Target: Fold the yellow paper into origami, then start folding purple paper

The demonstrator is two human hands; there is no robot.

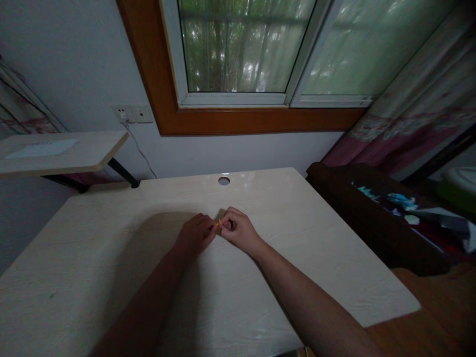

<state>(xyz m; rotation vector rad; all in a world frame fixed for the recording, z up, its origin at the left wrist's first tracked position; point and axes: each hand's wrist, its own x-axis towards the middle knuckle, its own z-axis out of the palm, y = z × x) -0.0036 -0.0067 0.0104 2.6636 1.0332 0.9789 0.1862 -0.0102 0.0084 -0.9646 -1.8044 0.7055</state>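
Yellow item [219,223], small, kind too tiny to tell; pinched at table [111,248] centre between the fingertips of left hand [195,234] and right hand [238,229], both curled closed on it. Step judged: close two-handed fingertip work; further handling would call for a fine, steady pinch. Cable hole [223,180] at 12 o'clock, side shelf [74,151] at 10 o'clock, dark wooden furniture [372,223] at 3 o'clock; nothing obstructs.

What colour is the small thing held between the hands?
Yellow-orange; the small thing shows only in the head view.
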